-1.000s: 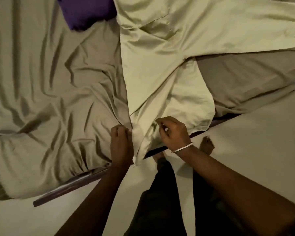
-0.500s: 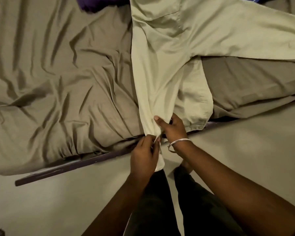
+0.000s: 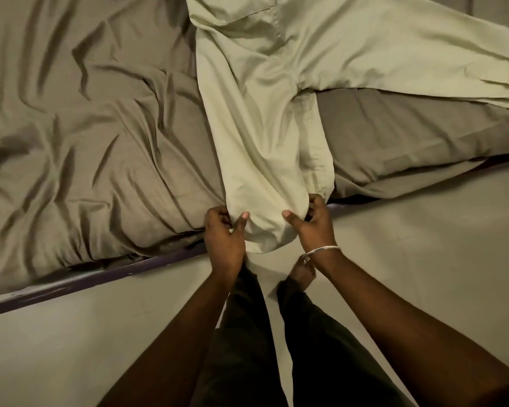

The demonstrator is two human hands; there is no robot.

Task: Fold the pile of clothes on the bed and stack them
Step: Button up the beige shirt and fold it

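Observation:
A pale green shirt (image 3: 276, 107) lies spread over the bed, one sleeve stretched to the right and its lower part hanging over the bed's near edge. My left hand (image 3: 222, 236) pinches the left side of the shirt's hem between thumb and fingers. My right hand (image 3: 310, 224), with a silver bangle on the wrist, grips the same hem a little to the right. The cloth between both hands sags in a loose fold over the edge.
The bed carries a wrinkled olive-brown sheet (image 3: 86, 136). A dark bed frame rail (image 3: 106, 274) runs along the near edge. Below it is pale floor (image 3: 423, 245), where my legs in dark trousers (image 3: 241, 333) and a bare foot stand.
My hands, close together on one bunched spot of the hem half a second ago, have moved apart, spreading the hem between them. The view has shifted nearer to the shirt.

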